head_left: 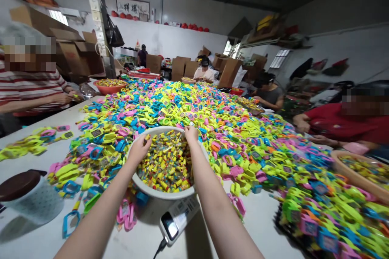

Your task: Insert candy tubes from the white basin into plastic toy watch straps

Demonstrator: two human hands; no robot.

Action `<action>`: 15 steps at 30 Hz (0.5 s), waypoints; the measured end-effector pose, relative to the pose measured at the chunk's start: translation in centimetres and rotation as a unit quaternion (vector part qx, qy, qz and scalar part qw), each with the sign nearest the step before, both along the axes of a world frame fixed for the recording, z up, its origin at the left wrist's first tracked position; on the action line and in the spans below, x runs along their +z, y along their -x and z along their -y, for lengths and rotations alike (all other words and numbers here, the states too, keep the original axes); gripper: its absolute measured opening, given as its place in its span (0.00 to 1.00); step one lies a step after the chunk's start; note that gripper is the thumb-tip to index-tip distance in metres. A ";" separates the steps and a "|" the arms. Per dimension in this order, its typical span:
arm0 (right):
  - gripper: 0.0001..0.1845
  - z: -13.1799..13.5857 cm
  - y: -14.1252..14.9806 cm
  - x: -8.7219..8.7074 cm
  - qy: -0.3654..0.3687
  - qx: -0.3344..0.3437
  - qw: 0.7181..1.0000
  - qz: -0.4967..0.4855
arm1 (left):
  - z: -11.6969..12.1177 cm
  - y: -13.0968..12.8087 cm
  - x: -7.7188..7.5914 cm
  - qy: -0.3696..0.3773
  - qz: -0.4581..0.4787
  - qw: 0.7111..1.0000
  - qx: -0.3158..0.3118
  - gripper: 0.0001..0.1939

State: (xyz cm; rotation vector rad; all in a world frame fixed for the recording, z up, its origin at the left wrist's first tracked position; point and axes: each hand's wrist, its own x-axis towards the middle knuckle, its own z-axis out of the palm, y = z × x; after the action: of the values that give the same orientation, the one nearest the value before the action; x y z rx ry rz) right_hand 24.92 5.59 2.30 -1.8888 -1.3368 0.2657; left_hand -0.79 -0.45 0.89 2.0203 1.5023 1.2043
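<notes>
A pale round basin [164,195] stands on the table in front of me, full of small yellow candy-like pieces [168,162] with red ends in clear wrappers. My left hand [139,149] is over the basin's left rim, its fingers curled together; whatever they hold is too small to make out. At the far right rim, my right hand [191,133] has its fingertips pinched near a tiny whitish bit that I cannot identify. Behind the basin spreads a large heap of plastic toy watches [182,103] in yellow, green, blue and pink.
A white device [179,216] with a cable lies before the basin. At left stands a brown-lidded container [32,198]. A black crate [284,226] of toy watches and an orange basin [343,166] are on the right. Several people sit around the table; cardboard boxes [179,66] stand behind.
</notes>
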 end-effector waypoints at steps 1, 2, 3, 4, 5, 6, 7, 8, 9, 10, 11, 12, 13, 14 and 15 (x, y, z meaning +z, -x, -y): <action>0.13 0.1 -0.2 -0.1 0.008 -0.010 1.000 0.010 | 0.0 0.0 0.0 0.003 -0.004 1.000 0.000 0.16; 0.13 0.1 -0.4 -0.2 0.015 -0.017 1.000 0.017 | 0.1 0.0 0.1 0.005 -0.007 1.000 0.000 0.15; 0.14 0.1 -0.5 -0.2 0.021 -0.022 0.999 0.024 | 0.2 -0.1 0.2 0.006 -0.009 1.000 -0.001 0.15; 0.14 0.1 -0.7 -0.3 0.025 -0.027 0.999 0.030 | 0.3 -0.1 0.3 0.004 -0.011 1.000 -0.002 0.15; 0.15 0.1 -0.8 -0.4 0.029 -0.033 0.998 0.035 | 0.4 -0.2 0.4 0.000 -0.010 1.000 -0.003 0.14; 0.16 0.0 -0.9 -0.4 0.032 -0.038 0.998 0.039 | 0.5 -0.2 0.5 -0.004 -0.008 1.000 -0.005 0.14; 0.17 -0.1 -1.0 -0.4 0.035 -0.042 0.998 0.043 | 0.6 -0.3 0.6 -0.007 -0.005 1.000 -0.009 0.14; 0.18 -0.2 -1.2 -0.5 0.038 -0.043 0.997 0.046 | 0.7 -0.3 0.7 -0.009 -0.001 1.000 -0.015 0.14; 0.18 -0.2 -1.3 -0.5 0.041 -0.043 0.997 0.050 | 0.8 -0.3 0.8 -0.009 0.004 1.000 -0.019 0.14; 0.16 -0.3 -1.3 -0.6 0.044 -0.042 0.997 0.055 | 0.9 -0.3 0.8 -0.010 0.008 1.000 -0.021 0.14; 0.14 -0.3 -1.4 -0.6 0.046 -0.041 0.996 0.060 | 0.9 -0.3 0.8 -0.013 0.011 1.000 -0.023 0.14; 0.12 -0.3 -1.5 -0.6 0.048 -0.043 0.996 0.065 | 0.9 -0.2 0.8 -0.015 0.012 1.000 -0.024 0.15; 0.11 -0.3 -1.5 -0.6 0.048 -0.047 0.995 0.069 | 0.9 -0.2 0.7 -0.018 0.014 0.999 -0.024 0.15; 0.11 -0.3 -1.6 -0.6 0.049 -0.054 0.995 0.071 | 0.9 -0.2 0.7 -0.019 0.015 0.999 -0.026 0.15; 0.11 -0.4 -1.6 -0.6 0.050 -0.061 0.994 0.072 | 0.8 -0.1 0.6 -0.017 0.017 0.999 -0.029 0.16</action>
State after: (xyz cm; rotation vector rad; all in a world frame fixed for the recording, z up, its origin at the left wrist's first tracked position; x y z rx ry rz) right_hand 26.55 5.94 1.69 -2.0977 -1.3177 0.1382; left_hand -0.66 -1.25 1.51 2.0406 1.4060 1.2422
